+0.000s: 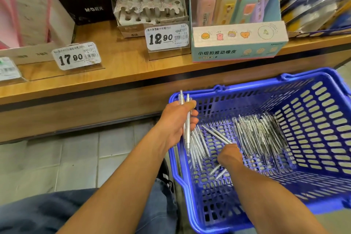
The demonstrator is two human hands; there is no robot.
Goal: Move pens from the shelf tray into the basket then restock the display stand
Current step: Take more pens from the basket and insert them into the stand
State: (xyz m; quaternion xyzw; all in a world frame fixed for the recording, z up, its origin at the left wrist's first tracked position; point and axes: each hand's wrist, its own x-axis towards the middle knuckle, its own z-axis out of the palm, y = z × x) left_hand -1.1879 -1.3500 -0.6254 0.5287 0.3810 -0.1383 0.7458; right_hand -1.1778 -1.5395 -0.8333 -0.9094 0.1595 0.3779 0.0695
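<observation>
A blue plastic basket (313, 119) sits on the floor at the right, below the shelf. Several clear pens (260, 135) lie on its bottom, a thick bunch to the right and loose ones to the left. My left hand (174, 125) is over the basket's left rim, shut on a few clear pens (187, 119) held upright. My right hand (230, 156) reaches down inside the basket, fingers closed on a loose pen (218, 135). The display stand (150, 11), a white holder with rows of holes and several pens standing in it, is on the shelf above.
The wooden shelf (117, 74) runs across the view with price tags 17.90 (76, 56) and 12.90 (167, 37). A black box (83, 0) stands left of the stand, an eraser display box (237, 42) to its right. My knee in jeans (66, 213) is at the lower left.
</observation>
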